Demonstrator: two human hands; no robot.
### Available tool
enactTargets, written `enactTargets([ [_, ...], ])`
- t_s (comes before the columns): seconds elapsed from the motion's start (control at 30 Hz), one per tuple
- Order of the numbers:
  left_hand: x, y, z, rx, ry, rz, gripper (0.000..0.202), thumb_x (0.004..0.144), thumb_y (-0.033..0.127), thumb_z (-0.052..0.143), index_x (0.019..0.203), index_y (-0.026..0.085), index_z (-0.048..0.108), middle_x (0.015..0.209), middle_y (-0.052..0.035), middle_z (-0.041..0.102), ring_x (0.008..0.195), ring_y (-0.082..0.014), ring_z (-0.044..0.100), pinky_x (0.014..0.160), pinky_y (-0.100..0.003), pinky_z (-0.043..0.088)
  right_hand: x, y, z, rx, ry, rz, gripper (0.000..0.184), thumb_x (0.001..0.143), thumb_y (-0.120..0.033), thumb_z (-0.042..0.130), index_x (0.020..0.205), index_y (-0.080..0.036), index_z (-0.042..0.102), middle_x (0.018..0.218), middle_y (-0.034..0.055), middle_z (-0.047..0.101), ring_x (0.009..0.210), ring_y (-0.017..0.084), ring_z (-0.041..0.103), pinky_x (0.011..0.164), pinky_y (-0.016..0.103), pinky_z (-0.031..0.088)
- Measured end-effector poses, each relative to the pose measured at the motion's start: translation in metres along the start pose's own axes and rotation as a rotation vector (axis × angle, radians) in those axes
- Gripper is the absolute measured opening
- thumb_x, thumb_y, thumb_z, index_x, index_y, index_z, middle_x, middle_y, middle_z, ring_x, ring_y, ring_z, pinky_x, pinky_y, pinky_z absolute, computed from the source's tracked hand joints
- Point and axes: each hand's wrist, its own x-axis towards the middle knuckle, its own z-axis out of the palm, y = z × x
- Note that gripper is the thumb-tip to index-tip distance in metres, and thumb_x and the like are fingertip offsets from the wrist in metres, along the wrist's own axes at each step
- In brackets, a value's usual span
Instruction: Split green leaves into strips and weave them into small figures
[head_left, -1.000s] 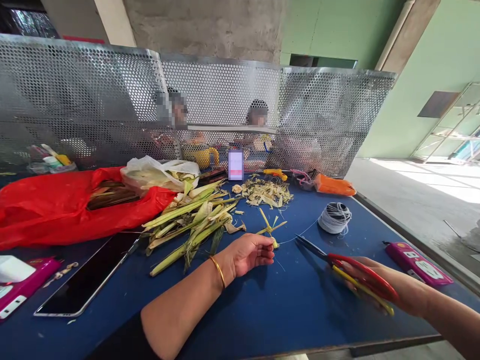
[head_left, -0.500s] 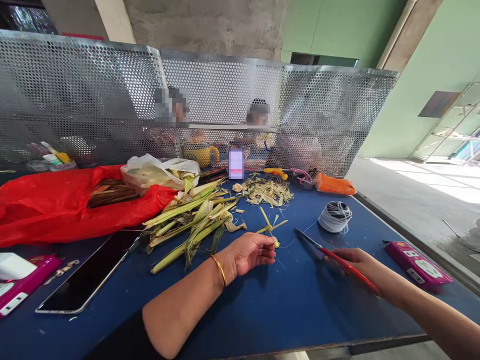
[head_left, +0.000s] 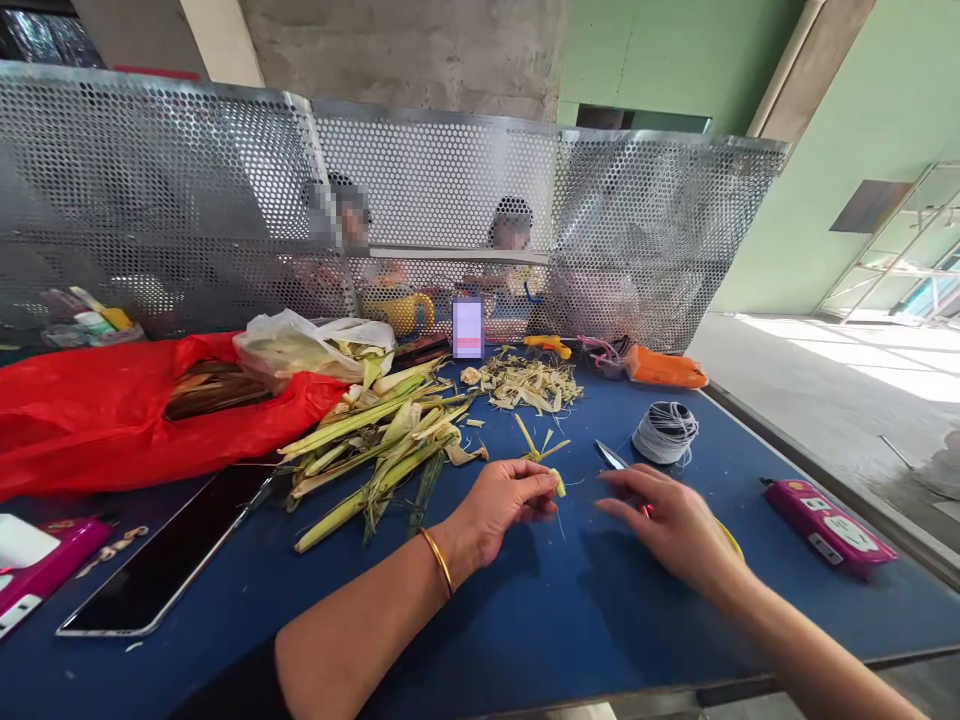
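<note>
- pinching a small folded palm-leaf piece (head_left: 553, 478) between thumb and fingertips, the left hand (head_left: 499, 505) rests on the blue desk (head_left: 570, 620); the fingers are closed narrow on it, with loose leaf ends sticking up behind.
- a gold bangle (head_left: 437, 560) sits on the left wrist.
- the right hand (head_left: 667, 520) lies just beside the leaf piece, its fingers stretched out almost straight and not curled around anything.
- under this hand lie the scissors (head_left: 611, 457): the blade tip pokes out past the index finger, and a bit of yellow handle shows at the hand's far side.
- a spool of white thread (head_left: 665, 433) stands on the desk just behind the scissors.
- left of the hands lies a heap of green leaf stalks (head_left: 375, 445), touching a red plastic bag (head_left: 112, 410) with a clear plastic bag (head_left: 315, 345) on top of it.
- a pile of leaf trimmings (head_left: 529, 383) lies farther back, near an orange utility knife (head_left: 664, 370).
- a dark tablet (head_left: 165, 560) lies flat at the left, and a pink case (head_left: 829, 525) at the right edge.
- a perforated metal screen (head_left: 450, 190) stands along the desk's far side, with two people seated behind it.
</note>
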Motion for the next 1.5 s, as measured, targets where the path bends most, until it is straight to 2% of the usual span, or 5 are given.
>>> enactTargets([
  [0.27, -0.002, -0.003, 0.004, -0.015, 0.101, 0.053, 0.018, 0.063, 0.024, 0.077, 0.069, 0.012, 0.066, 0.066, -0.0032, 0.065, 0.058, -0.0116, 0.06, 0.06, -0.024, 0.048, 0.011, -0.04, 0.055, 0.91, 0.11, 0.192, 0.037, 0.066, -0.051, 0.076, 0.075, -0.018, 0.062, 0.064, -0.0003, 0.066, 0.061, 0.016, 0.06, 0.058, 0.028, 0.047],
  [0.7, -0.002, -0.01, 0.009, 0.038, 0.129, 0.012, 0.014, 0.071, 0.023, 0.072, 0.076, 0.01, 0.068, 0.068, -0.0036, 0.066, 0.057, -0.01, 0.061, 0.059, -0.022, 0.05, 0.01, -0.03, 0.046, 0.918, 0.168, 0.184, 0.037, 0.065, -0.051, 0.076, 0.065, -0.017, 0.06, 0.059, -0.0021, 0.056, 0.058, 0.013, 0.049, 0.055, 0.025, 0.039],
  [0.97, -0.002, -0.005, 0.0, 0.462, -0.208, -0.121, 0.017, 0.074, 0.023, 0.06, 0.087, 0.014, 0.067, 0.094, -0.008, 0.071, 0.049, -0.0109, 0.063, 0.042, -0.02, 0.041, 0.048, -0.01, 0.019, 0.839, 0.073, 0.223, 0.03, 0.053, -0.039, 0.081, 0.057, -0.017, 0.061, 0.08, 0.0052, 0.068, 0.081, 0.02, 0.059, 0.071, 0.029, 0.041],
  [1.27, 0.004, 0.028, -0.024, 1.211, 0.28, 0.359, 0.026, 0.081, 0.035, 0.056, 0.07, 0.02, 0.072, 0.064, -0.0029, 0.069, 0.06, -0.0149, 0.059, 0.056, -0.024, 0.035, 0.082, -0.014, 0.052, 0.956, 0.008, 0.263, 0.035, 0.051, -0.046, 0.08, 0.061, -0.018, 0.06, 0.058, -0.0016, 0.061, 0.053, 0.011, 0.052, 0.055, 0.026, 0.042],
  [1.5, 0.017, 0.022, -0.035, 1.097, 0.378, 0.264, 0.026, 0.079, 0.042, 0.061, 0.074, 0.019, 0.072, 0.073, -0.0062, 0.072, 0.067, -0.0187, 0.063, 0.057, -0.025, 0.037, 0.095, -0.024, 0.056, 0.931, 0.003, 0.236, 0.034, 0.052, -0.044, 0.08, 0.059, -0.018, 0.059, 0.057, 0.0004, 0.063, 0.053, 0.013, 0.055, 0.053, 0.026, 0.04],
])
